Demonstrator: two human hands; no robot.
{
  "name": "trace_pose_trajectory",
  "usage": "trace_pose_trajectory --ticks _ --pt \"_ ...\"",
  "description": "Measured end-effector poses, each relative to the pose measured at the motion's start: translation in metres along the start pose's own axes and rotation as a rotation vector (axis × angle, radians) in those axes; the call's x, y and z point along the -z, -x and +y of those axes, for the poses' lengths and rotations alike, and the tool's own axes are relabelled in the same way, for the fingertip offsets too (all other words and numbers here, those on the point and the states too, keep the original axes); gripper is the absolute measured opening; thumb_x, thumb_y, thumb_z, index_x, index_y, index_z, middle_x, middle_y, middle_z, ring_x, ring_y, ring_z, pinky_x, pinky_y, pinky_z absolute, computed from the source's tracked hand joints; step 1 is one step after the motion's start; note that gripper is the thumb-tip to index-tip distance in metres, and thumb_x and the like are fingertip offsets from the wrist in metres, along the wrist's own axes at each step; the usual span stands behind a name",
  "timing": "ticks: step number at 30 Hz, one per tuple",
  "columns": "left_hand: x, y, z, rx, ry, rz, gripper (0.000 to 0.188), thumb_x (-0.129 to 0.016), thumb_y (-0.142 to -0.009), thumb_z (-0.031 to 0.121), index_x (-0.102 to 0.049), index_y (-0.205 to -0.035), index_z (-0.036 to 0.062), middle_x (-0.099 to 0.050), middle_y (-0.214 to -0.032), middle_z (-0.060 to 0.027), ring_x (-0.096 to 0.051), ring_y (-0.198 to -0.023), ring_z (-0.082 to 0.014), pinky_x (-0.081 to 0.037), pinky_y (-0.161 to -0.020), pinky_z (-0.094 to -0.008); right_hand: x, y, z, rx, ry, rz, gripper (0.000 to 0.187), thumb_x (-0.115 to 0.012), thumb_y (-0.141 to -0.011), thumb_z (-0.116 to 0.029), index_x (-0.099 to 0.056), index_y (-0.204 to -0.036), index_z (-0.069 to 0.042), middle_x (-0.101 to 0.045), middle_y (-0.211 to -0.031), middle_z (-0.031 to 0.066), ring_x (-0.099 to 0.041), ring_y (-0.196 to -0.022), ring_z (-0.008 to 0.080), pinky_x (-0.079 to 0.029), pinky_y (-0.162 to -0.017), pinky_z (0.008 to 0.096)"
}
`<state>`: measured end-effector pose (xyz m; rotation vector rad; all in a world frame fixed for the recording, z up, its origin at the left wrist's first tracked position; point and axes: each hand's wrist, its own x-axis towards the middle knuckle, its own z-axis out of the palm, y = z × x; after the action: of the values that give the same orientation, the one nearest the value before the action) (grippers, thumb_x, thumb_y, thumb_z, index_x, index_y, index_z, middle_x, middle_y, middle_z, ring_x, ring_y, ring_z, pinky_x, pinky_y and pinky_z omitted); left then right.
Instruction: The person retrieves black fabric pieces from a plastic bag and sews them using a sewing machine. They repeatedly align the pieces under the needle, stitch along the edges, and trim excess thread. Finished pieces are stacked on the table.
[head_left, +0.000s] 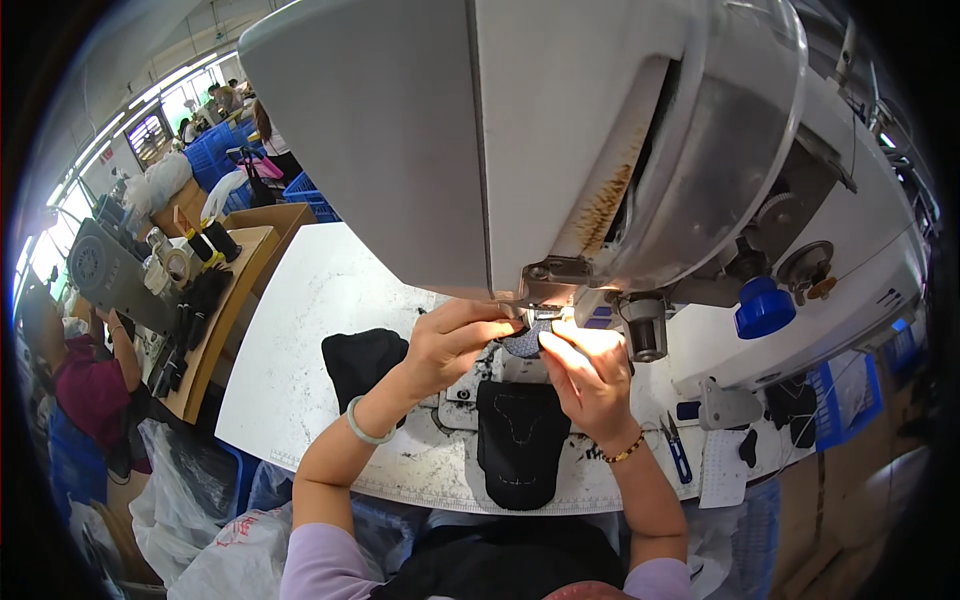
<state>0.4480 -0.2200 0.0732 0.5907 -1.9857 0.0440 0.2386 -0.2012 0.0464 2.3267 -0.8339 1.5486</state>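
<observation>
Under the head of a large grey-white sewing machine (540, 150), a small grey fabric piece with dark edges (523, 343) is held between my two hands. My left hand (450, 345) pinches its left edge with thumb and forefinger. On the other side, my right hand (592, 372) grips the right edge, its fingers close to the lit needle area. The machine head and my fingers hide part of the piece. A black fabric piece with pale stitched lines (520, 450) lies on the white table (300, 300) just below my hands. Left of my left hand rests another black fabric piece (360, 362).
Blue-handled thread snips (680, 455) and a white paper strip (724, 468) lie at right. A blue knob (763, 308) juts from the machine head. Dark lint dots the table. Another person (90, 390) works at a machine on the left, near black thread cones (220, 240).
</observation>
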Motion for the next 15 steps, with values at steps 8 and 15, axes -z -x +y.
trace_pose_trajectory --ticks 8,15 --pt "0.009 -0.006 0.011 -0.082 -0.124 -0.084 0.037 -0.063 -0.061 -0.006 -0.064 -0.097 0.0046 -0.065 -0.095 -0.0072 -0.064 -0.087 -0.0244 -0.052 -0.073 -0.0351 -0.001 0.006 -0.011 0.063 0.132 -0.029 0.031 -0.076 -0.072 -0.011 -0.066 -0.101 -0.013 -0.057 -0.104 0.0014 -0.054 -0.096 0.0206 -0.041 -0.085 0.0349" --pt "0.005 -0.007 0.031 -0.087 -0.301 -0.09 0.033 -0.06 -0.063 -0.007 -0.06 -0.094 0.0017 -0.06 -0.093 -0.0087 -0.063 -0.085 -0.0238 -0.051 -0.071 -0.0334 -0.001 0.008 -0.007 0.024 0.081 -0.019 0.029 -0.075 -0.072 -0.007 -0.067 -0.1 -0.01 -0.06 -0.101 0.0032 -0.056 -0.091 0.0211 -0.046 -0.079 0.0328"
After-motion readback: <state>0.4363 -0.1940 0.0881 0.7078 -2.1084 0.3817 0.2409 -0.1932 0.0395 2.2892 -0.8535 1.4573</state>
